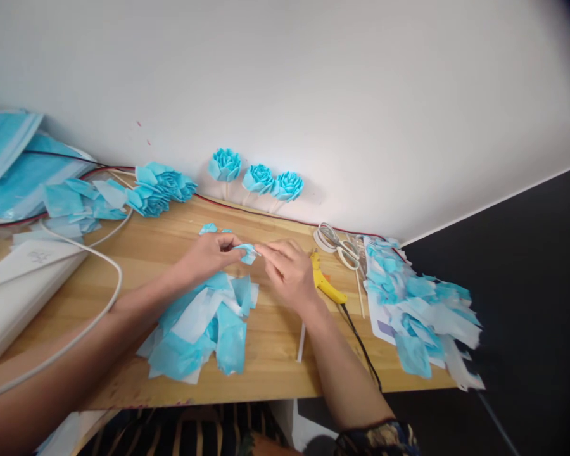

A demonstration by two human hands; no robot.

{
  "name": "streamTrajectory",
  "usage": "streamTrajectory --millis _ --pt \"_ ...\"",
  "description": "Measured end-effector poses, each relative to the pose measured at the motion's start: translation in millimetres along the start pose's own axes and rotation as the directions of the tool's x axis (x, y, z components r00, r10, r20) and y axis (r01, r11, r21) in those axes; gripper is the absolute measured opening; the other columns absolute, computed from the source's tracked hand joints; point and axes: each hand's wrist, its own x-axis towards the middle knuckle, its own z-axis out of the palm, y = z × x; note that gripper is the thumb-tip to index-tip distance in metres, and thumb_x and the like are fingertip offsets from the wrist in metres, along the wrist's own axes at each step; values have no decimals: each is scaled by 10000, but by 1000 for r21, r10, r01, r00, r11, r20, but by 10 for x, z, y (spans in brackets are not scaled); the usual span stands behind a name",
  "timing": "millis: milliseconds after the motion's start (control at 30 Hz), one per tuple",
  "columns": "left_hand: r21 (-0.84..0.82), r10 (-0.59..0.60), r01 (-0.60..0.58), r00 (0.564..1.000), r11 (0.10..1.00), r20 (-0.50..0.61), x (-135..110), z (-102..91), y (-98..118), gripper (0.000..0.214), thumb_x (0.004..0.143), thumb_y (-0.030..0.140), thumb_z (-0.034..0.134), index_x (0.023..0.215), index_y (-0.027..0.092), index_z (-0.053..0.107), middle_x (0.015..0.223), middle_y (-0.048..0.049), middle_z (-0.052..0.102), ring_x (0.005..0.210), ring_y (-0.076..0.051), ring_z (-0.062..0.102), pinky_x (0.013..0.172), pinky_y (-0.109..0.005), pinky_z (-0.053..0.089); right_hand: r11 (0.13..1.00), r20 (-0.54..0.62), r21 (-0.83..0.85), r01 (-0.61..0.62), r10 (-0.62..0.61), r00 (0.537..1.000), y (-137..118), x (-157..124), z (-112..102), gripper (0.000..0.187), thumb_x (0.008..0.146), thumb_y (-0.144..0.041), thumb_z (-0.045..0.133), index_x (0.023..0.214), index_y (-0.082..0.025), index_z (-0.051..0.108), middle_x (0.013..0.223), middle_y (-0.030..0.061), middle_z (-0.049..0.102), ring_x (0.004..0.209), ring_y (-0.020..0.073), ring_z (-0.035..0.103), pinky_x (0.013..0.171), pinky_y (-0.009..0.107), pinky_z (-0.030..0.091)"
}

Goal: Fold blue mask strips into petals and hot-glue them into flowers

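Observation:
A small light-blue fabric piece (248, 254) is pinched between my two hands above the wooden table. My left hand (213, 253) is closed on its left side, thumb against fingers. At its right edge, the closed fingertips of my right hand (287, 269) grip the same piece. Just below my left hand lies a loose pile of blue and white fabric pieces (204, 329). Two small blue scraps (208, 228) rest behind that hand. To the right of my right hand lies a yellow glue gun (330, 288) with a black cord.
Three blue fabric flowers (258, 179) on sticks lean against the wall. More finished flowers (159, 189) lie to their left. Scissors (346, 250) and another fabric pile (422, 310) are at right. A white cable (118, 278) loops over my left forearm beside a white box (23, 291).

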Motion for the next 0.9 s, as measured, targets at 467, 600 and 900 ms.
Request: streamTrajectory --millis 467,600,900 --pt "-103 -61 63 998 993 23 -10 11 20 299 732 468 635 680 175 599 541 57 457 522 -105 402 509 -245 302 970 -63 -224 98 -115 991 -12 22 16 314 948 -77 546 1118 -256 740 996 47 750 915 167 634 804 300 499" --pt "-156 -71 77 997 985 44 0 7 7 288 720 456 651 707 169 619 556 51 485 535 -106 422 523 -244 320 965 -57 -240 108 -125 990 24 3 24 372 930 -33 555 1134 -288 733 989 35 745 902 154 628 801 290 492" --pt "-218 -101 118 991 969 87 -11 -2 -19 284 742 439 673 709 163 616 592 40 509 564 -102 437 556 -246 325 947 -60 -278 158 -181 982 25 16 -11 344 945 -50 532 1129 -260 734 1000 46 747 879 154 618 792 291 502"
